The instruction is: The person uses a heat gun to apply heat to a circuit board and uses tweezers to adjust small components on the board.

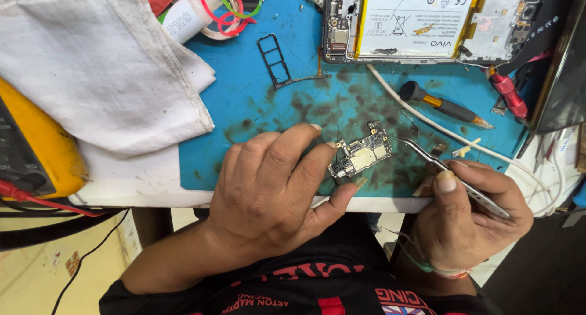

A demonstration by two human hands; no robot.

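Observation:
My left hand (pixel 274 190) pinches a small phone circuit board (pixel 361 156) between fingertips and thumb, just above the stained blue work mat (pixel 244 101). My right hand (pixel 470 214) grips metal tweezers (pixel 452 176), their curved tips pointing left toward the board's right end, close to it. At the top lies an opened phone (pixel 427 22) with its battery and inner frame exposed. A black card tray (pixel 276 60) rests on the mat left of the phone.
A white cloth (pixel 104 65) covers the left of the bench beside a yellow meter (pixel 43 150) with a red lead. A black-handled screwdriver (pixel 445 105), a red-handled tool (pixel 510 95), a white cable (pixel 427 121) and a tape roll with rubber bands (pixel 223 13) lie around.

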